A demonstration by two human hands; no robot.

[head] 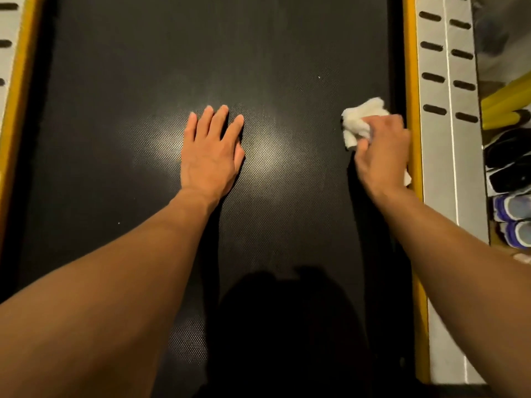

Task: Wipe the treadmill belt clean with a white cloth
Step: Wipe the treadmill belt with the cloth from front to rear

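The black textured treadmill belt point(161, 70) fills most of the head view. My left hand point(212, 150) lies flat on the middle of the belt, fingers straight and together. My right hand point(382, 150) grips a crumpled white cloth point(360, 119) and holds it down on the belt close to its right edge. Part of the cloth sticks out ahead of the fingers, and a small corner shows behind the wrist. A few pale specks dot the belt.
Yellow strips point(411, 81) border the belt on both sides, with grey slotted side rails point(448, 90) outside them. Right of the treadmill lie several shoes point(510, 173) and yellow bars point(505, 101). My head's shadow darkens the near belt.
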